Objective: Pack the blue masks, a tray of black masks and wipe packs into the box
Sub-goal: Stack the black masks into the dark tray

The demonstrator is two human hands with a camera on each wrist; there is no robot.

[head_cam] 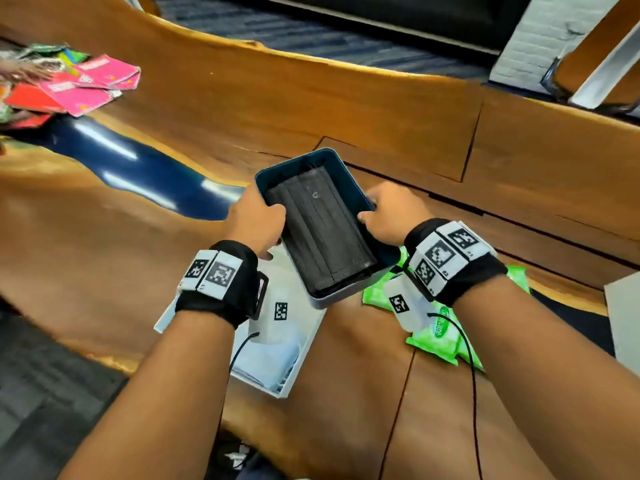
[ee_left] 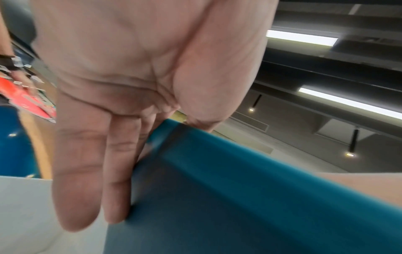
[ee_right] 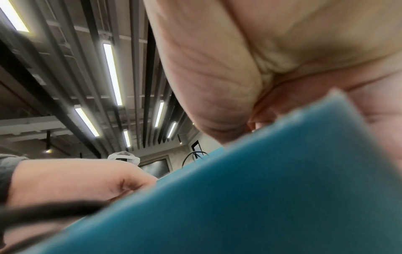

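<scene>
A teal tray [head_cam: 346, 164] filled with black masks [head_cam: 322, 230] hangs tilted above the table, its near end lowest. My left hand [head_cam: 254, 220] grips its left rim, thumb over the edge and fingers [ee_left: 113, 171] flat against the tray's outer wall [ee_left: 239, 197]. On the opposite rim my right hand [head_cam: 384, 218] holds it the same way; the tray's teal underside [ee_right: 250, 197] fills the right wrist view. Below sits the white box [head_cam: 294, 372] with blue masks [head_cam: 273, 362] inside, partly hidden by my left wrist. Green wipe packs [head_cam: 440, 341] lie under my right wrist.
The wooden table [head_cam: 311, 105] has a dark blue resin strip [head_cam: 138, 164] running across its left side. Pink and red packets [head_cam: 83, 84] are piled at the far left, with another person's hand on them. A pale object [head_cam: 623, 320] stands at the right edge.
</scene>
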